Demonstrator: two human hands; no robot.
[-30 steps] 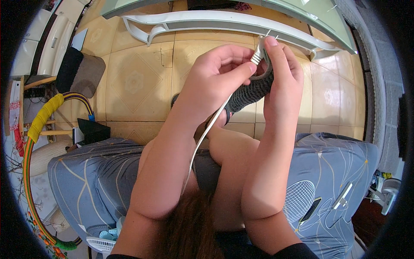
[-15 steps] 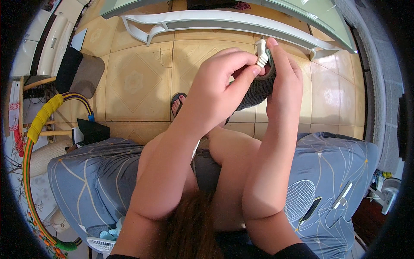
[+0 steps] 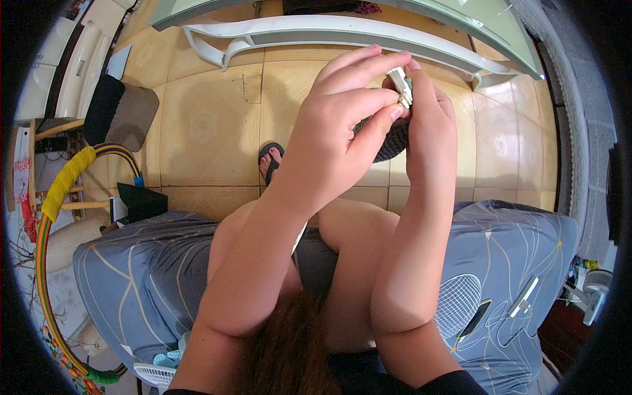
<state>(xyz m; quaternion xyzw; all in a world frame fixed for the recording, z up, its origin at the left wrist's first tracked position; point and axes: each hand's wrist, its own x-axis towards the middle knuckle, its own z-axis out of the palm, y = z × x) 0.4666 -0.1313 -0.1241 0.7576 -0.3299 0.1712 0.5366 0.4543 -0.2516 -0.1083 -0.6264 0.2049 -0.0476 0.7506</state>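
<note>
Plug [image 3: 398, 79], white, is sitting between left hand [image 3: 342, 125] and right hand [image 3: 429, 122], above tiled floor [image 3: 210, 128]. Unlike a second ago, the left's outer fingers are spreading over it, prongs no longer showing; I'm judging its grip is shifting. Left thumb and forefinger are pinching the neck; from here I'm not managing to tell what the right fingers are holding. I'm counting one plug, two hands, one dark ribbed thing [image 3: 393, 145] behind, one sandalled foot [image 3: 270, 160].
</note>
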